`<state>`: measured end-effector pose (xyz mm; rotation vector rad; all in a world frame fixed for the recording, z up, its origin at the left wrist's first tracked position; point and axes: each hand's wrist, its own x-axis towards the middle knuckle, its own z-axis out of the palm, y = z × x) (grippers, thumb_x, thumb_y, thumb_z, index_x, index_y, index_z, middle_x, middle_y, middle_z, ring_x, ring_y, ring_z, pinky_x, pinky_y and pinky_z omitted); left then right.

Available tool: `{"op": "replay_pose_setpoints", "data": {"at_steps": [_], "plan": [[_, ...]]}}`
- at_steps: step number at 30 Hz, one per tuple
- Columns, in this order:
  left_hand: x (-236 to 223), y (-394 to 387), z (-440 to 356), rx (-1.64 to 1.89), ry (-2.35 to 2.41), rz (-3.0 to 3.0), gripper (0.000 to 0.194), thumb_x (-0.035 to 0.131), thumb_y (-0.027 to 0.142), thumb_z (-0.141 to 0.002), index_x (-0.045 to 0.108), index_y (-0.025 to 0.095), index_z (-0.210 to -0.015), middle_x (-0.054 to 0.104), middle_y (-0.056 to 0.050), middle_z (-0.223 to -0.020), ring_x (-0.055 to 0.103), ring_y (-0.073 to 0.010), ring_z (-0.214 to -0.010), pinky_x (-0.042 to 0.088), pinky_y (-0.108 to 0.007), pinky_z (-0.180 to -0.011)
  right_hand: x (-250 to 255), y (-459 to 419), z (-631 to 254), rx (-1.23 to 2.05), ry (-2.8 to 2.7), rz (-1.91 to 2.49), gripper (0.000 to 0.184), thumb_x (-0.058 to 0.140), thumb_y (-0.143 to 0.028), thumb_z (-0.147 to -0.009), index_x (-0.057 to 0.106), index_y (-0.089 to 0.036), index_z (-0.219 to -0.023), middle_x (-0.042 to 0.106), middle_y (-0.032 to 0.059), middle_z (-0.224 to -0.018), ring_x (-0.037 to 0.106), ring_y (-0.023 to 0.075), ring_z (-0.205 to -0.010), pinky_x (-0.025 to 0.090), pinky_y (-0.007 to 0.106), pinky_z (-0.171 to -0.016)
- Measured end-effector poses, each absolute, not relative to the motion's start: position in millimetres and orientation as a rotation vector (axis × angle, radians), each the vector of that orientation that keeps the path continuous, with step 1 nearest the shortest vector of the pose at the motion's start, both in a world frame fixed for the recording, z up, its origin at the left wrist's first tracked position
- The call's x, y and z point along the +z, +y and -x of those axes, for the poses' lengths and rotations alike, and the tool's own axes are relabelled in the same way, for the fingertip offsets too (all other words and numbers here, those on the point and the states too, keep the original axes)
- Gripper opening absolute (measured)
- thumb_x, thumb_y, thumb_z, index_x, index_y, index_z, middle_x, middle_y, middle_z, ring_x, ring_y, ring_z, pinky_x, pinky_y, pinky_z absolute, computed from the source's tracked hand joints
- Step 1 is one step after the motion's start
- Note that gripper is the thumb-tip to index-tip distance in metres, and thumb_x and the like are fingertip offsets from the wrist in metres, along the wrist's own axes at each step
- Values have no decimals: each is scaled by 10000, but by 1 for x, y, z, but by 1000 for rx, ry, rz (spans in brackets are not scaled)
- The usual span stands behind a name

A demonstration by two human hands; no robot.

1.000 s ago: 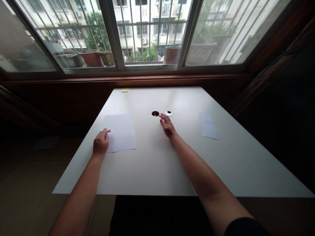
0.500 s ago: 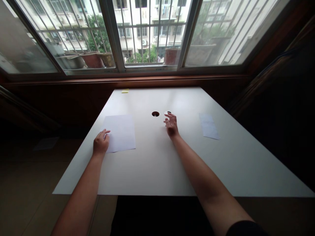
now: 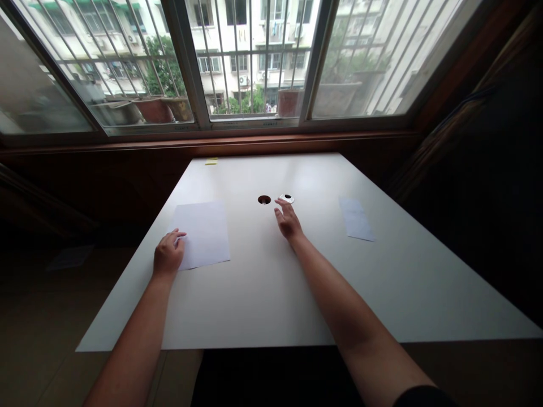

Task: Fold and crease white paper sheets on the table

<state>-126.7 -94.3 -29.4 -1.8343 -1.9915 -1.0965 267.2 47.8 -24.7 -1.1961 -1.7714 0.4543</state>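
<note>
On the left part of the white table lies a large sheet of paper (image 3: 206, 232). My left hand (image 3: 168, 254) rests at its left edge with the fingers loosely spread over the paper, grasping nothing that shows. My right hand (image 3: 289, 221) is near the middle of the table, fingers apart and holding nothing. Just beyond its fingertips lies a white round cover with a dark opening (image 3: 290, 199). To the left of those fingers is a round hole (image 3: 264, 200) in the tabletop. Whether the right fingertips touch the cover I cannot tell.
A smaller, creased sheet of paper (image 3: 356, 219) lies on the right side of the white table (image 3: 254, 299). Yellow sticky notes (image 3: 211, 161) sit at the far left corner. A barred window (image 3: 250, 62) stands behind the table, and a pale sheet (image 3: 70, 257) is on the floor at left.
My right hand has drawn slightly left and back from the white cover, leaving more of it visible. My left hand stays at the paper's edge. The whole view has shifted a little.
</note>
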Motion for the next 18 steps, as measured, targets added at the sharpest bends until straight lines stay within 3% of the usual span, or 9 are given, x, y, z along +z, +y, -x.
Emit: {"op": "replay_pose_setpoints", "data": {"at_steps": [3, 5, 13, 18], "plan": [[-30, -94, 127, -1101, -1963, 1878, 266, 450, 180, -857, 705, 194, -932, 721, -86, -1095, 633, -253, -1162, 462, -392, -1056, -25, 45, -267, 512, -1765, 1186, 391, 422, -349, -959, 537, -246, -1318, 491, 105, -1434, 601, 240, -1165, 492, 457, -1032], [-30, -94, 127, -1095, -1954, 1901, 251, 457, 177, -852, 701, 204, -903, 730, -75, -1051, 626, -251, -1168, 451, -397, -1065, -25, 43, -266, 522, -1781, 1182, 383, 444, -341, -948, 544, -248, -1306, 509, 107, -1411, 633, 235, -1101, 523, 451, -981], [-22, -96, 124, -1043, -1939, 1906, 226, 468, 162, -822, 688, 206, -800, 746, -68, -971, 656, -261, -1058, 441, -439, -1036, -23, 22, -278, 469, -1895, 1177, 340, 485, -305, -919, 609, -243, -1230, 609, 89, -1272, 645, 239, -1085, 528, 446, -977], [-25, -95, 128, -1064, -1911, 1934, 239, 472, 168, -838, 708, 202, -831, 751, -64, -993, 659, -260, -1050, 444, -434, -1043, -22, -3, -300, 418, -1960, 1187, 298, 487, -250, -904, 679, -251, -1132, 661, 63, -1239, 626, 237, -1149, 484, 439, -1056]]}}
